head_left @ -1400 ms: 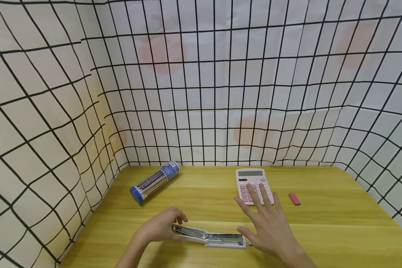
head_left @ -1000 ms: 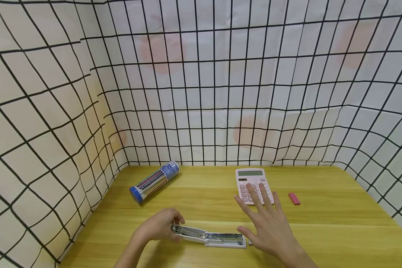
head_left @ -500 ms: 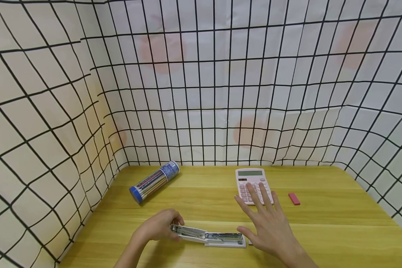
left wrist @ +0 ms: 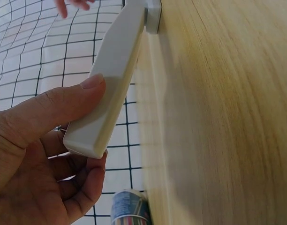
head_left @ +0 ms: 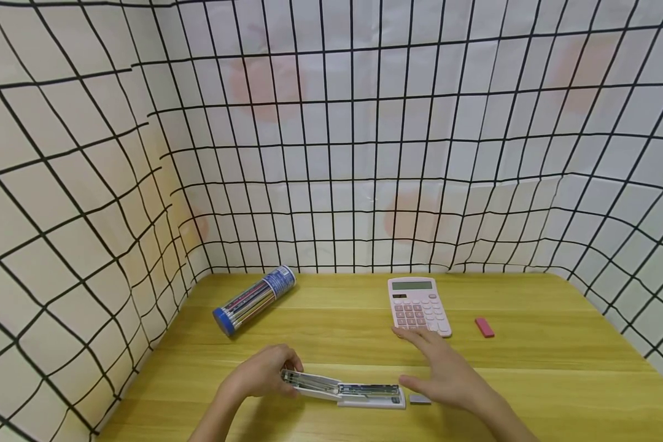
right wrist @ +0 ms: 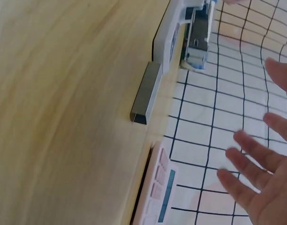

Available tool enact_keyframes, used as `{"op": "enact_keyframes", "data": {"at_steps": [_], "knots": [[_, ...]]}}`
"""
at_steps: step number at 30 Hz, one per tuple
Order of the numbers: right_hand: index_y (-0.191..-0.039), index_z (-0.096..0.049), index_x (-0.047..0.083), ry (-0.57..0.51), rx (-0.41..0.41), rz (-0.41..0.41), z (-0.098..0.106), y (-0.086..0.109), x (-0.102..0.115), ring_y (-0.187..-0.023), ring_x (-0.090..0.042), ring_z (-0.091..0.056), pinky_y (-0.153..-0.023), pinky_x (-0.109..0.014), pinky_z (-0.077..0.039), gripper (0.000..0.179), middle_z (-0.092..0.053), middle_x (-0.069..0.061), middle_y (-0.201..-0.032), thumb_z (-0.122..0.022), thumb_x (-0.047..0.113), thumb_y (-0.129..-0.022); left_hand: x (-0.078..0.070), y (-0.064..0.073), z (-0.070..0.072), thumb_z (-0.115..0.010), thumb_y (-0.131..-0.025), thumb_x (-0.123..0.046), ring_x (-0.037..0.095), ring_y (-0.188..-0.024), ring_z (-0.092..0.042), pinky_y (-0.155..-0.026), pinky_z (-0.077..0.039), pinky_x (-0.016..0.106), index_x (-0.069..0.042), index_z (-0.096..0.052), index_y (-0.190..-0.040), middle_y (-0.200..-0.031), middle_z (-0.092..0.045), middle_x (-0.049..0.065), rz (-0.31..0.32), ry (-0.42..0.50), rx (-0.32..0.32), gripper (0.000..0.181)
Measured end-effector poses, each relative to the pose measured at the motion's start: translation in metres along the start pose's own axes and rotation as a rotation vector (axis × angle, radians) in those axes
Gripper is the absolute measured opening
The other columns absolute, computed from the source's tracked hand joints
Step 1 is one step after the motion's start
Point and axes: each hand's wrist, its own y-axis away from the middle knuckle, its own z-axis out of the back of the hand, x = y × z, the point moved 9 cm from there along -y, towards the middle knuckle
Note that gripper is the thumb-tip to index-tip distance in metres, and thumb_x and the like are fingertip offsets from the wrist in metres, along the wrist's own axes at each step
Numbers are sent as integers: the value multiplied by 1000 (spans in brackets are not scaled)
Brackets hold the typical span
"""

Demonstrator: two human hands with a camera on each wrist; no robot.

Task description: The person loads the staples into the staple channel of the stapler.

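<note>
A white stapler (head_left: 369,403) lies folded wide apart on the wooden table, its metal insides facing up. My left hand (head_left: 267,371) pinches the raised left arm of it at the end; in the left wrist view the thumb (left wrist: 82,96) presses on the white shell and the fingers curl behind. Just past the stapler's right end lies a grey strip of staples (head_left: 420,399), seen as a short metal bar in the right wrist view. Over and to the right of that strip hovers my right hand (head_left: 447,374), fingers spread and holding nothing.
Behind the right hand lies a pink calculator (head_left: 412,307), with a small red-pink block (head_left: 484,327) to its right. A clear tube of pencils (head_left: 256,301) with a blue cap rests at the back left. Grid-patterned cloth walls (head_left: 337,153) enclose the table's back and sides.
My right hand has drawn back from over the calculator and turned, its fingers lower, uncovering the staple strip. The left hand keeps its grip on the stapler almost without moving.
</note>
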Motion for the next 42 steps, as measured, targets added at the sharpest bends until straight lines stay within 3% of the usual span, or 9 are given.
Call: {"op": "enact_keyframes", "data": {"at_steps": [5,8,18,24,31,42], "knots": [[-131,-55,21,-127,25,106,-2,-1,-3,-95,-16,-57,-81,-35,-51,64,-61,5,-107,-82,31,-75,-1,0,0,-87,-68,-16,4,-79,-52,-73,-47,24,-11,-67,-93,-87,-62,-6,6,3,2,33],[-123,-60,18,-180,60,134,-5,-1,-6,-88,-14,-55,-79,-31,-49,58,-63,3,-101,-84,31,-72,-1,1,0,-87,-68,-15,5,-79,-52,-72,-47,25,-10,-67,-93,-87,-62,-5,6,9,4,33],[-101,-67,12,-276,304,20,-24,-2,-25,-79,-7,-52,-69,-23,-46,39,-62,3,-89,-85,31,-71,3,-2,-2,-87,-69,-17,7,-82,-53,-75,-48,27,-12,-66,-95,-90,-63,-5,35,14,21,34],[-92,-66,10,-349,358,18,-31,0,-30,-71,-3,-51,-62,-20,-45,31,-59,2,-78,-85,25,-71,3,-3,-2,-87,-69,-17,7,-81,-52,-74,-47,26,-12,-66,-95,-89,-62,-6,37,14,18,35],[-89,-66,9,-413,458,-45,-44,3,-39,-68,-2,-51,-61,-20,-45,28,-59,1,-76,-84,15,-69,3,-2,-2,-87,-69,-16,7,-80,-51,-73,-46,26,-12,-65,-95,-88,-61,-6,37,20,20,35],[-85,-67,11,-410,491,-43,-51,5,-44,-67,-2,-51,-60,-19,-45,22,-59,3,-75,-82,10,-69,1,-1,-2,-87,-69,-15,7,-81,-52,-73,-46,26,-11,-65,-95,-88,-61,-5,36,23,18,34]]}}
